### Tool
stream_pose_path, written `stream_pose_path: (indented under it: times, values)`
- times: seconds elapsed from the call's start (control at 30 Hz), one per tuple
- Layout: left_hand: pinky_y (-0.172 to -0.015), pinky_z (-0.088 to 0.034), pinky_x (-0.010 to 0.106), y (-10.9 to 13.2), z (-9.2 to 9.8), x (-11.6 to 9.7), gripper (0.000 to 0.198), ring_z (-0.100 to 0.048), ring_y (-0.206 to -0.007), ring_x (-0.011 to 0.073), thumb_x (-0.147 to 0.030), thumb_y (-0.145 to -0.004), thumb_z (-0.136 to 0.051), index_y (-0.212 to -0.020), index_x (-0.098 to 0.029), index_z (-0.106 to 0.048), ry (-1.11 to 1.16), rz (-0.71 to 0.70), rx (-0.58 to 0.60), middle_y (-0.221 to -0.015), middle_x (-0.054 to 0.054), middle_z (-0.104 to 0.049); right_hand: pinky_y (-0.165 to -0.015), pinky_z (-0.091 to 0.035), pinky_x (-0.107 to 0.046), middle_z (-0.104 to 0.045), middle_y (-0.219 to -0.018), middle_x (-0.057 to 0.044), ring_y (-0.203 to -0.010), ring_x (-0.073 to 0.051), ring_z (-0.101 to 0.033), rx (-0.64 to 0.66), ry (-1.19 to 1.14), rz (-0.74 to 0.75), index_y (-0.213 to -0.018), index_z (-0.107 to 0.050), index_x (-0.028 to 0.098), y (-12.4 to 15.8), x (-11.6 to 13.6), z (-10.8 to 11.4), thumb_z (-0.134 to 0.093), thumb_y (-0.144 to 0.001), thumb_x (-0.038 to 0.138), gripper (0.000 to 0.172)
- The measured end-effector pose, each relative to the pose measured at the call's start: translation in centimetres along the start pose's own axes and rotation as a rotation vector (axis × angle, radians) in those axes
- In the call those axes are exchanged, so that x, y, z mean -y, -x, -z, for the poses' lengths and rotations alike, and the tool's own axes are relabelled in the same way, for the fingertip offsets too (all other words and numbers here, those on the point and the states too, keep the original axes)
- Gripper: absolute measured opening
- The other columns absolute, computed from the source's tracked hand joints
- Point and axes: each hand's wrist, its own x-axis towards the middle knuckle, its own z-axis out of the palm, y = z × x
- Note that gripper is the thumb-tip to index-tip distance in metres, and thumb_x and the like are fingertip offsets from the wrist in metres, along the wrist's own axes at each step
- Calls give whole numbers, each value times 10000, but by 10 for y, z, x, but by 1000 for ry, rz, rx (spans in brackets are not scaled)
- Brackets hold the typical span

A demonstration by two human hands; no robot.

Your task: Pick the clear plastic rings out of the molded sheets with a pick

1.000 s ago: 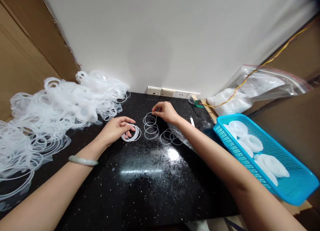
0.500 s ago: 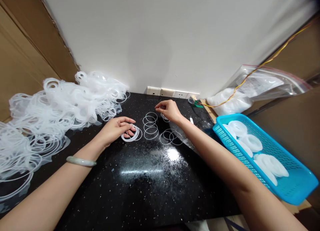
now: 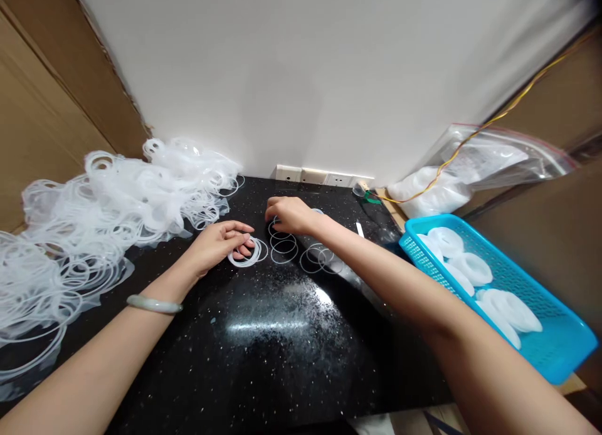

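Note:
A small bundle of thin white plastic rings (image 3: 243,266) lies on the black speckled counter (image 3: 202,353), with my left hand (image 3: 217,242) closed on its left side, thumb on top and fingertips inside the rings. My right hand (image 3: 291,214) reaches over a column of overlapping clear rings (image 3: 283,262). Its fingers are curled down at the far end of that column, and what they pinch, if anything, is hidden. Two more overlapping rings (image 3: 310,272) lie flat to the right of the column. Behind my right wrist a few rings (image 3: 318,210) barely show.
A big heap of white rings and film scraps (image 3: 136,197) covers the counter's left side. At right stands a blue plastic basket (image 3: 555,369) with several white ring bundles. Beyond are a clear zip bag (image 3: 433,190), wall sockets (image 3: 315,177), a yellow wire (image 3: 444,162) and a small white strip (image 3: 360,229).
My right hand has moved left, from near the small ring pile at the back to the far end of the ring column. My left hand stays on its bundle.

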Motion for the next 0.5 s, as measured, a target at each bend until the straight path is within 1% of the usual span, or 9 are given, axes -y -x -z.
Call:
stream_pose_path:
  times: [0.1, 0.17, 0.23, 0.3, 0.37, 0.43, 0.5]
  values:
    - [-587, -525, 243, 1, -2, -2, 314, -642, -612, 134, -244, -746, -693, -1012, -97, -614, -16, 6, -7, -786, 75, -724, -623, -370, -275, -669, -979, -98, -813, -195, -615, 141, 114, 66, -891, -709, 146, -23, 6, 4, -673, -728, 123, 169]
    - [-593, -521, 237, 2, -3, -4, 280, -637, -607, 125, -218, -758, -672, -1004, -97, -618, -34, 9, -2, -790, 71, -724, -613, -370, -281, -675, -905, -105, -773, -199, -611, 184, 134, 55, -823, -701, 133, -32, 8, 5, -700, -695, 132, 128]
    - [-599, -519, 233, 4, -3, -6, 243, -634, -610, 121, -197, -762, -661, -981, -97, -628, -67, 15, 25, -798, 73, -726, -595, -367, -279, -673, -819, -86, -728, -187, -599, 184, 79, 10, -763, -696, 135, -37, 9, 8, -716, -671, 134, 95]
    - [-610, -521, 236, 5, -3, -8, 198, -636, -616, 122, -184, -764, -657, -942, -98, -642, -107, 25, 83, -798, 75, -726, -589, -370, -270, -671, -782, -59, -708, -165, -584, 129, -31, -29, -739, -697, 140, -39, 11, 16, -710, -672, 135, 68]
    - [-619, -524, 241, 6, -3, -8, 167, -639, -621, 125, -180, -765, -659, -913, -102, -652, -136, 30, 146, -790, 73, -724, -599, -385, -256, -674, -778, -36, -704, -139, -575, 21, -159, -32, -750, -702, 137, -41, 17, 29, -677, -702, 131, 55]
    - [-613, -523, 242, 6, -3, -6, 170, -640, -622, 128, -191, -765, -671, -914, -111, -657, -136, 18, 179, -795, 69, -723, -612, -404, -237, -680, -772, -19, -695, -112, -572, -101, -273, 19, -766, -704, 132, -47, 32, 45, -652, -721, 123, 70]
    - [-595, -519, 239, 4, -2, -2, 182, -639, -619, 132, -206, -759, -690, -918, -122, -660, -124, 4, 193, -804, 64, -725, -626, -427, -216, -694, -773, -9, -691, -93, -576, -190, -350, 114, -767, -704, 134, -61, 58, 59, -656, -719, 126, 68]
